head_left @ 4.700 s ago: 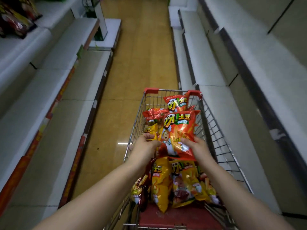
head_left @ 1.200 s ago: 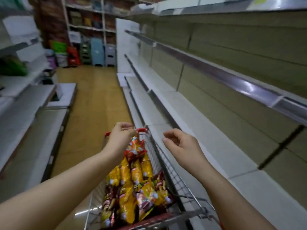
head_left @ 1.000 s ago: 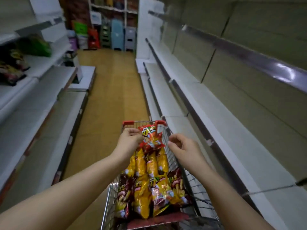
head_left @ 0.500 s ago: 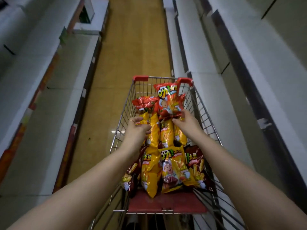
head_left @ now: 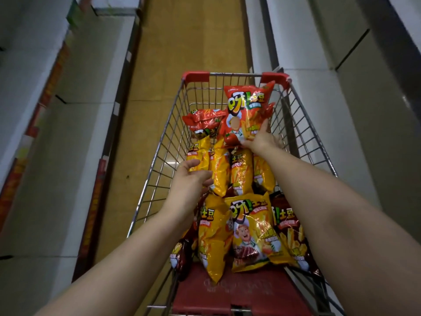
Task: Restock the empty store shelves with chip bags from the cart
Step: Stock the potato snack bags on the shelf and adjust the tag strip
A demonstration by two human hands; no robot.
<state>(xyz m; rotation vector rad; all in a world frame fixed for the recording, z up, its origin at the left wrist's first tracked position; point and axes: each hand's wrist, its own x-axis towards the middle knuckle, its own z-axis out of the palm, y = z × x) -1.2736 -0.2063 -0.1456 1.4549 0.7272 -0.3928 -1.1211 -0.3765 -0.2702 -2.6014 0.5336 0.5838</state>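
Red chip bag (head_left: 247, 110) in right hand (head_left: 262, 140) — left hand (head_left: 189, 183) perhaps against yellow bags (head_left: 241, 174).

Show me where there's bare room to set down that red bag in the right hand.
The white shelf right of the cart is bare for the red bag, as is the left shelf. Inside the cart, only the red panel nearest the person is free; yellow bags crowd the rest.

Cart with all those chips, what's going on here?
A person is taking chip bags out to restock shelves. Their right hand grips a red chip bag at the far end of the cart, raised above the pile. Their left hand is open over the yellow bags, holding nothing. The white shelf on the right looks bare.
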